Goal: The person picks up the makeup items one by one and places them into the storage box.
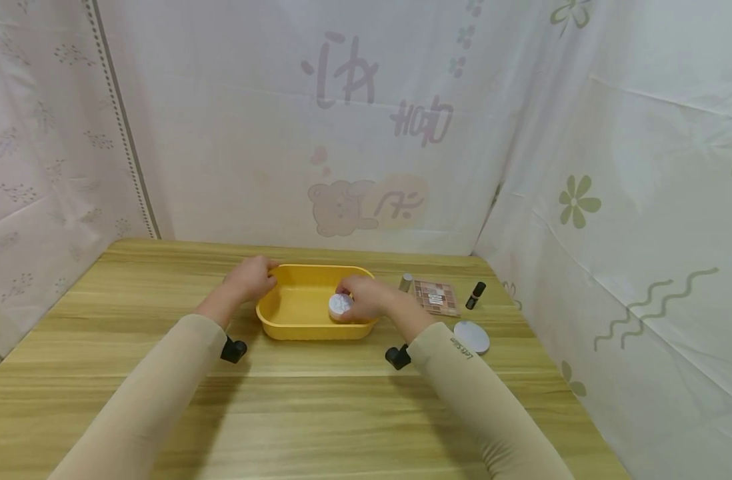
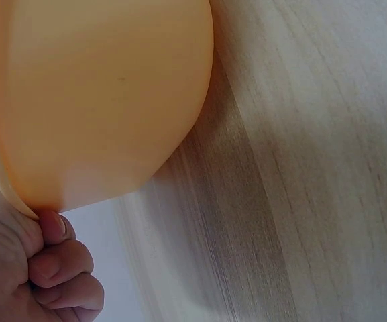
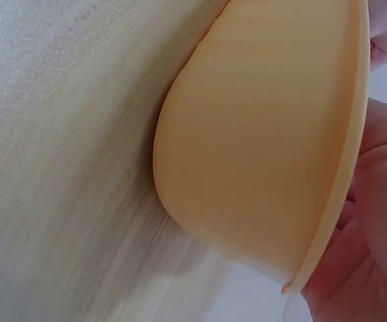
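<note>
Wood-grain table (image 1: pixel 306 413), oblong yellow plastic basin (image 1: pixel 318 332) sitting on it. Left hand (image 1: pixel 253 277) pinches the basin's rim at the left, right hand (image 1: pixel 369 297) has fingers clamped on a round white-topped case (image 1: pixel 340 305) inside the right end, can't tell if it's touching bottom.

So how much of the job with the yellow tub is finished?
Barely begun, if this is packing. Done: the yellow tub is set on the table, left hand gripping it. In hand: a round white case, held by the right hand over or in the tub. Remaining: the tube, palette, black stick and white disc outside it.
</note>
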Action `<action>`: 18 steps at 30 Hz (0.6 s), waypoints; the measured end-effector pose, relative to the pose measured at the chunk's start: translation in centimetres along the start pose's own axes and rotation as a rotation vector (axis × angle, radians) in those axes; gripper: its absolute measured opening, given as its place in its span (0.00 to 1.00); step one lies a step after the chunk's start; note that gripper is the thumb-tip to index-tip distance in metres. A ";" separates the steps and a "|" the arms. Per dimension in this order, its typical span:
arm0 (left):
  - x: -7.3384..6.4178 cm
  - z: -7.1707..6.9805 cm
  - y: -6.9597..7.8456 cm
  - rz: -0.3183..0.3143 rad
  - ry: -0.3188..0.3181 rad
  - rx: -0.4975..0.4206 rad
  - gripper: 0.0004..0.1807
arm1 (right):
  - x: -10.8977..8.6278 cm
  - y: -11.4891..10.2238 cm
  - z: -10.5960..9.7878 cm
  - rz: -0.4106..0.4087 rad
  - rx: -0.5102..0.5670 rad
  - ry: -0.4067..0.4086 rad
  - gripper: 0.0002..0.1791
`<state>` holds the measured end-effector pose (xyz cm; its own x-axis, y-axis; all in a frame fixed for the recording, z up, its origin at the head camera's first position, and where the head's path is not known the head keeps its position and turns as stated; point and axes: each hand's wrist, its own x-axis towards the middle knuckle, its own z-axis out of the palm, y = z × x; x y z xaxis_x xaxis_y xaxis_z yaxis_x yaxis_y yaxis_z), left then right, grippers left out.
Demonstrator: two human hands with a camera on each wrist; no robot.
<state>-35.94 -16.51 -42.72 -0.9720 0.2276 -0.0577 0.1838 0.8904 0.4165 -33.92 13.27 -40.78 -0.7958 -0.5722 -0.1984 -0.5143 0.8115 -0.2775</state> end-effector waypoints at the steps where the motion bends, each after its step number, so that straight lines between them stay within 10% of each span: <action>1: 0.0 0.0 0.0 0.001 0.002 0.005 0.31 | 0.0 0.0 0.0 -0.001 -0.003 0.000 0.28; 18: 0.3 0.2 -0.3 0.009 0.012 0.017 0.31 | 0.3 -0.3 0.3 -0.001 -0.046 -0.013 0.29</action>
<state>-36.22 -16.65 -43.06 -0.9721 0.2307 -0.0430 0.1946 0.8948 0.4018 -33.90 12.84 -41.04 -0.7912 -0.5740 -0.2110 -0.5292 0.8156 -0.2341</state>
